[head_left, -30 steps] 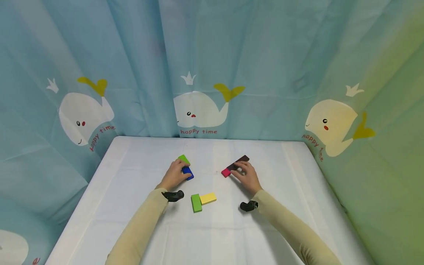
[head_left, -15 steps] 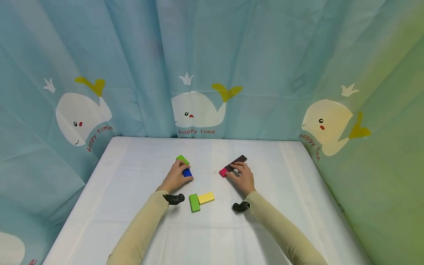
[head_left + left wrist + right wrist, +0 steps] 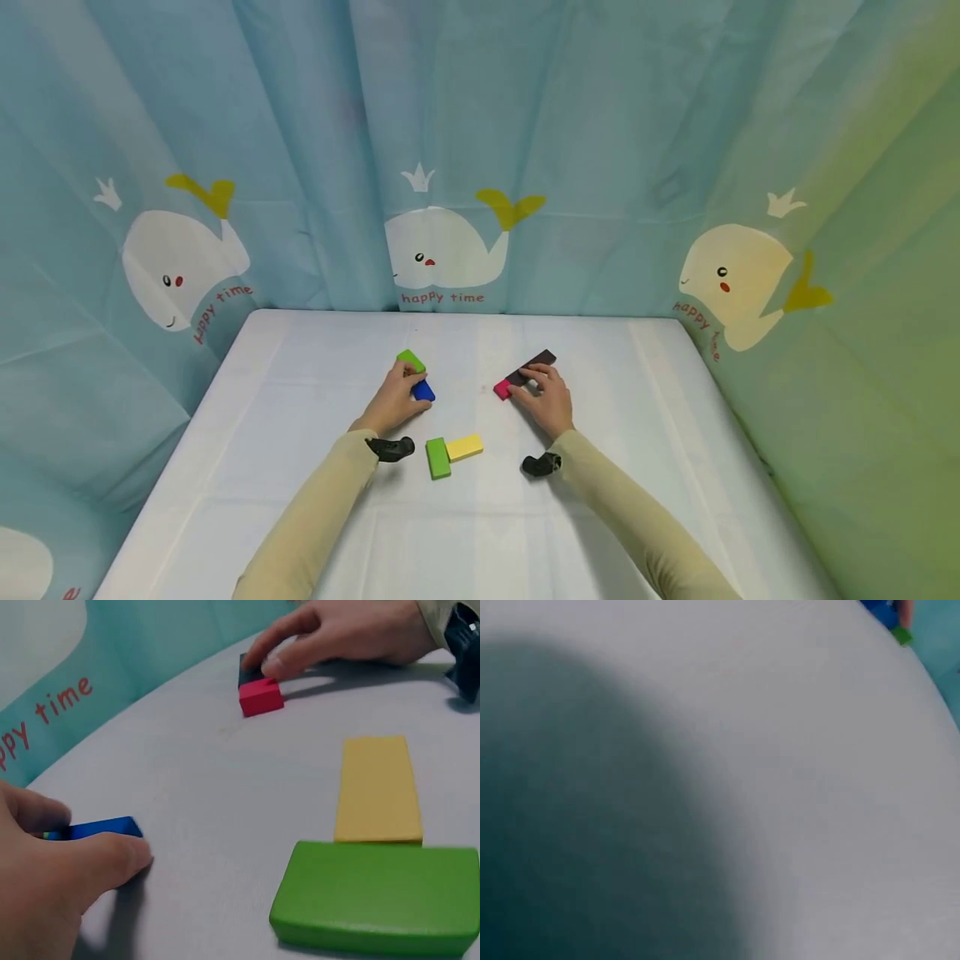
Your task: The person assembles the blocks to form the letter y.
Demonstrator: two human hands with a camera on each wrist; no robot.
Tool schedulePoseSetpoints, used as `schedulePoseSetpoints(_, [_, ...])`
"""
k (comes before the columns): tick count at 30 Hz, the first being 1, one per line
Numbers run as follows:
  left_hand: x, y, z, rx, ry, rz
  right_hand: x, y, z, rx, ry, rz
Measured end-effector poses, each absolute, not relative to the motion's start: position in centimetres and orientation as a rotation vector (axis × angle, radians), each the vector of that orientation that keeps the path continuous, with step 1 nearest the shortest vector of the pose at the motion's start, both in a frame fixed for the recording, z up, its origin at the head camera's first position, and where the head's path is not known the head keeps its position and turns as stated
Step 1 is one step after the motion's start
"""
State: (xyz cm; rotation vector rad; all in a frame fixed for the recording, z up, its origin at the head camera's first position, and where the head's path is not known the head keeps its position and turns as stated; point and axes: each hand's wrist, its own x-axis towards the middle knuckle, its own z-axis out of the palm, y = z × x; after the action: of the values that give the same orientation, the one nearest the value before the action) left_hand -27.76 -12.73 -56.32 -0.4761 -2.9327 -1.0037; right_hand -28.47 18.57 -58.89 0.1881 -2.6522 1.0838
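Note:
My left hand [image 3: 392, 402] pinches a blue block [image 3: 423, 391] between thumb and fingers, at the back left of the table. A light green block [image 3: 411, 360] lies end to end with it, partly behind my fingers. To the right, my right hand [image 3: 550, 402] grips a dark brown block [image 3: 543, 358], fingers over it and thumb on its near side. Against its near end sits a small red block [image 3: 502, 389], close by my right thumb [image 3: 281, 666]. In the left wrist view my left thumb [image 3: 112, 859] lies along the blue block's near side.
Nearer the front, a green block [image 3: 438, 458] touches the end of a yellow block [image 3: 464, 447]. All lie on a white-covered table [image 3: 480, 533]. A blue-green curtain [image 3: 600, 167] with whale prints surrounds it. A dark blurred shape fills the right wrist view's left side.
The head view has shifted slightly. My right hand has moved a little left, its thumb nearer the red block. My left thumb has slid to the blue block's near edge.

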Motion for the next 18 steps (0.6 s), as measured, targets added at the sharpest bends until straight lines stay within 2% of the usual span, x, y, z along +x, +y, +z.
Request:
schedulePoseSetpoints(10, [-27.5, -11.1, -56.2, -0.184, -2.821, -0.986, -28.4, 18.2, -58.9, 0.210, -2.634, 1.012])
schedulePoseSetpoints(18, [-27.5, -9.2, -55.6, -0.192, -2.953, -0.760, -28.1, 18.1, -58.7, 0.199, -2.642, 0.991])
